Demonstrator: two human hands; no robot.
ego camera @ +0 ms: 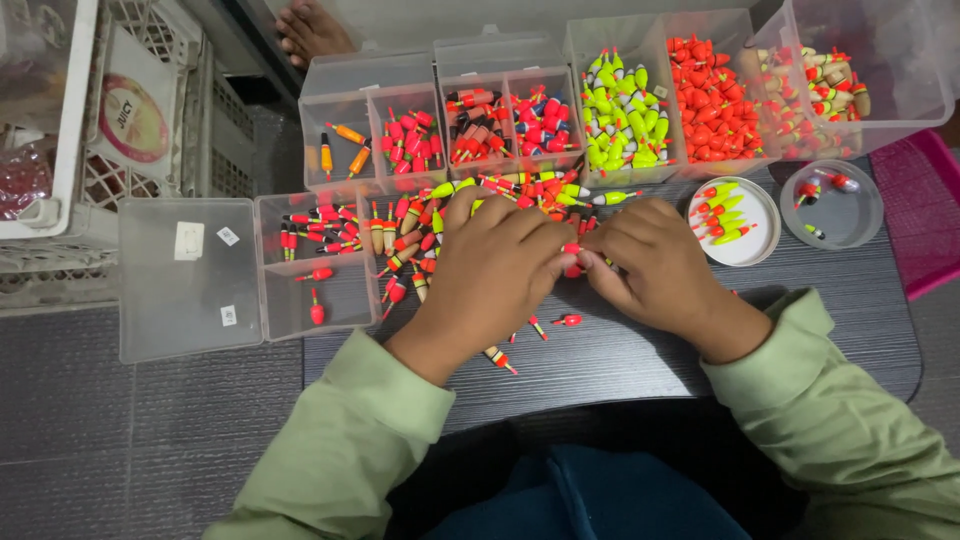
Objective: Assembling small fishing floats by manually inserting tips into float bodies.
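Dark wood-grain tabletop (640, 365) over a grey floor, covered in tiny fishing floats. Right in the middle a small red float (572, 258) sits pinched between both sets of fingertips, just at the near edge of the loose pile of floats (440, 225). The left hand (490, 270) is curled knuckles-up, fingers pressed together onto it; the right hand (655, 265) meets it from the other side, fingers bunched the same way. A couple of strays lie near the wrists. Beyond the pile there's a row of clear compartment boxes (540, 110) sorted by colour, a white round lid (735, 220) holding a few floats, and an open clear box (300, 265) off left.
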